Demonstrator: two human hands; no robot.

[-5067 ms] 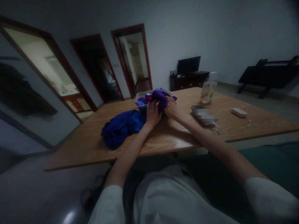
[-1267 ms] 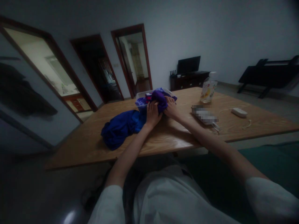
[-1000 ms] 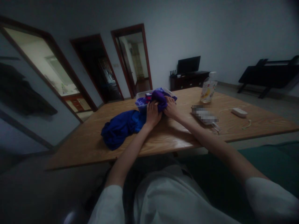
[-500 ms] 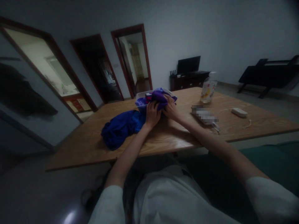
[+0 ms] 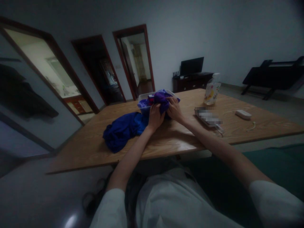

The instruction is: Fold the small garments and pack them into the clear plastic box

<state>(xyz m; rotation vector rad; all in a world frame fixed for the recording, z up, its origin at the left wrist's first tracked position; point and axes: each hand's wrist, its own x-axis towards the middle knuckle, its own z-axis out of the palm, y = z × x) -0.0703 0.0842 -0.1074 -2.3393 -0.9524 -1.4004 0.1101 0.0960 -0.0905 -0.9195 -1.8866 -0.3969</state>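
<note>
Both of my hands are on a bunched purple cloth [image 5: 161, 96] at a clear plastic box [image 5: 142, 96] on the wooden table. My left hand [image 5: 156, 116] grips the cloth's near left side with bent fingers. On its right side my right hand [image 5: 174, 109] has its fingers curled into the fabric. Lighter purple fabric and a small red and white patch show in the box beside the cloth. A blue garment [image 5: 123, 129] lies crumpled on the table, left of my left hand, reaching up to the box. My fingertips are partly hidden in the folds.
Right of my hands on the table [image 5: 90, 133] are a pump bottle [image 5: 211, 91], a blurred-out flat object [image 5: 207, 117] with a strap, and a white oblong case [image 5: 243, 114] with a small cord [image 5: 251, 126]. A green seat [image 5: 273, 164] lies beyond the table's near edge.
My hands have shifted very slightly to the right with the purple cloth, whose folds sit a little differently. The blue garment and the other things on the table stay put.
</note>
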